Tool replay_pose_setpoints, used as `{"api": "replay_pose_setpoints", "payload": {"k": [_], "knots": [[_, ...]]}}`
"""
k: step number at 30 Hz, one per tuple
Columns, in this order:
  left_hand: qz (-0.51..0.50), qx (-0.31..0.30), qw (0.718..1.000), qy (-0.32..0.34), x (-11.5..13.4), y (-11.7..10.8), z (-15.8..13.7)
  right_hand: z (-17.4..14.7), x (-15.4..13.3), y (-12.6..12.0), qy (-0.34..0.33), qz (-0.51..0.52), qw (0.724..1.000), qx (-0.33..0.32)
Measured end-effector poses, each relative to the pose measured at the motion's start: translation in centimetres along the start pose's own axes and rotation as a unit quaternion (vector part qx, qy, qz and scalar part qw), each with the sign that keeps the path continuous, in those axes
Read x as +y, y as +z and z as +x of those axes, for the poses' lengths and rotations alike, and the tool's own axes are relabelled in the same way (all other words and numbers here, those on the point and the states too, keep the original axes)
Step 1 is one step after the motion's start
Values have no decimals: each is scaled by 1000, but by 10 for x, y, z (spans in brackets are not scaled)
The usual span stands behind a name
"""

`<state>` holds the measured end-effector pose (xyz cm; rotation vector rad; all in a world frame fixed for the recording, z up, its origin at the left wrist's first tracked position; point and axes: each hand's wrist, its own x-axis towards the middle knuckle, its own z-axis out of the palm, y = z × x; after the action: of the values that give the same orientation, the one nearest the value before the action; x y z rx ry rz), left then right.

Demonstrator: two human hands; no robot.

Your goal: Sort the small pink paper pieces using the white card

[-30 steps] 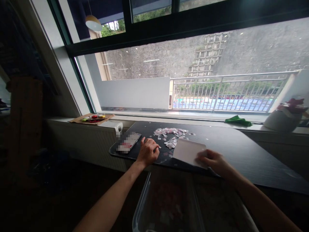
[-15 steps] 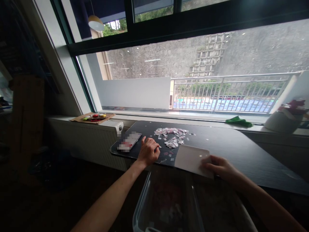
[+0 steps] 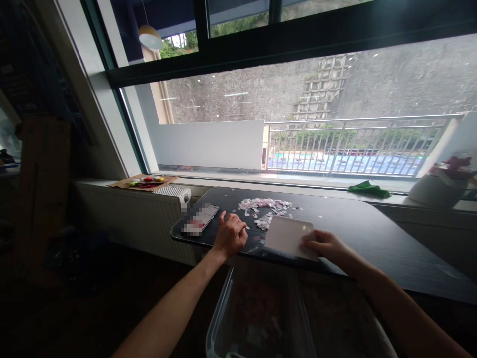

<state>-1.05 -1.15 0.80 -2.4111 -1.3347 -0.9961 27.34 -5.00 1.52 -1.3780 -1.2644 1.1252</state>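
Observation:
My right hand point(image 3: 323, 247) grips the right edge of a thin white rectangular board point(image 3: 285, 234) with rounded corners, possibly plastic. The board is held at the front edge of the dark table point(image 3: 346, 219) and hides part of a heap of small pale paper-like pieces point(image 3: 263, 204). Left of the board, my left hand point(image 3: 231, 232) rests on the table with curled fingers. A tiny white bit shows at its fingertips; whether they pinch it I cannot make out. Just below the table edge is a clear plastic bin point(image 3: 219, 313) with similar pieces in it.
A phone point(image 3: 203, 219) lies on the table left of my left hand. Behind, the sill holds a green cloth point(image 3: 368, 189) and a pale pot point(image 3: 432, 188). At the left, a radiator point(image 3: 149, 219) stands below a brown board point(image 3: 122, 183) bearing small coloured items.
My right hand has moved the white board left and slightly away from me, closer to the heap, so it covers more of the near pieces. My left hand has stayed in place.

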Motion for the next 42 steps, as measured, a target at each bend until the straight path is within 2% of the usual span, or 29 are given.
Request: {"api": "replay_pose_setpoints", "payload": {"k": [3, 5, 11, 16, 23, 34, 39, 42], "knots": [[4, -2, 1000, 0, 0, 0, 0, 5, -3, 2, -23, 1, 999, 48], [5, -5, 1000, 0, 0, -1, 0, 8, -6, 4, -26, -14, 998, 57], [5, -3, 1000, 1, 0, -1, 0, 4, -15, 0, 9, -38, 999, -25], [4, -1, 1000, 4, 0, 0, 0, 6, -20, 4, 6, -29, 1000, 10], [6, 4, 1000, 9, -1, 1, 0, 4, -30, 15, 69, -22, 996, -42], [-1, 8, 1000, 2, 0, 1, -1, -11, -30, 9, 76, -52, 991, -102], [-1, 20, 1000, 7, -1, 2, -1, -17, -35, -1, 90, -36, 990, -100], [1, 26, 1000, 13, -1, 3, -1, -7, -31, -2, 68, -16, 996, -63]]}}
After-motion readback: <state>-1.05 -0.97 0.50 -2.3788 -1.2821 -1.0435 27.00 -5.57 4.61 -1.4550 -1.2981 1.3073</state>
